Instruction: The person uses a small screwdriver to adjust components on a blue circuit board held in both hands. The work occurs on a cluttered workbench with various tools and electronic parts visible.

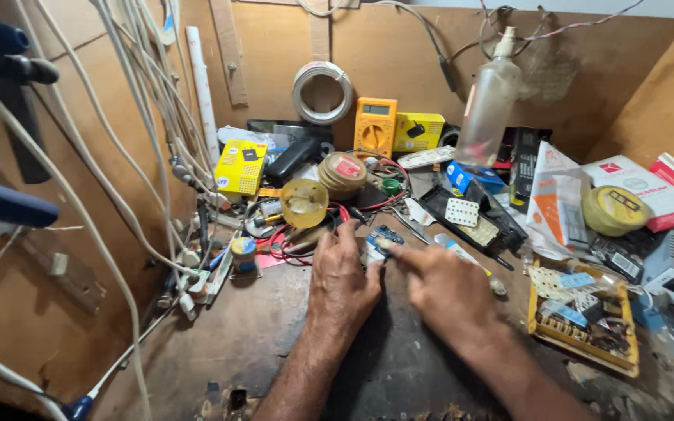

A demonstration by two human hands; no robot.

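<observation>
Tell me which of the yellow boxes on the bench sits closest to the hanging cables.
The yellow box at the left, beside the cables. The other yellow box stands at the back wall, right of the orange multimeter.

I see left hand (342, 282) and right hand (445, 290) pinching small blue circuit board (381, 241) between fingertips; yellow multimeter (374, 127) well beyond them, parts tray (583, 345) right of right hand.

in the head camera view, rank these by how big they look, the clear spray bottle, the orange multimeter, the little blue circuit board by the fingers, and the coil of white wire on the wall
1. Clear spray bottle, the tallest.
2. and 3. Coil of white wire and orange multimeter: these look about alike, so I won't rank them.
4. Small blue circuit board, smallest, though part is hidden by the left hand and right hand.
</observation>
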